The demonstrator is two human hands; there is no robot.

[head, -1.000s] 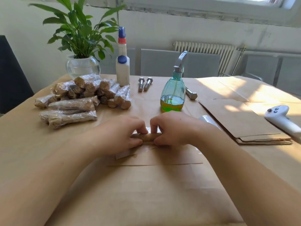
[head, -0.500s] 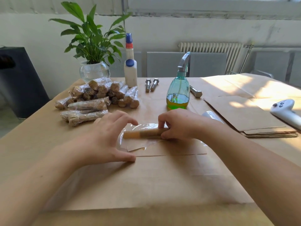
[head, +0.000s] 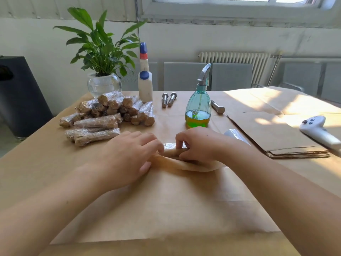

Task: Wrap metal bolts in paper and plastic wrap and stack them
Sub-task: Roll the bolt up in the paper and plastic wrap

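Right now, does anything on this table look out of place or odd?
One thing: a white game controller lies at the right edge beside the stacked brown paper sheets, unrelated to wrapping. One bare steel bolt lies apart from the other two bare bolts, behind the teal spray bottle.

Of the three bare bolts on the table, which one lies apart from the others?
The bolt right of the spray bottle, alone with its head toward the camera. The other two bolts lie paired left of the spray bottle.

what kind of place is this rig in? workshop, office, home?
Probably an office-like room set up as a makeshift packing bench, not a real workshop. A table covered in kraft paper sits under a window, with a wall radiator behind and a potted plant beside the pile of wrapped bolts.
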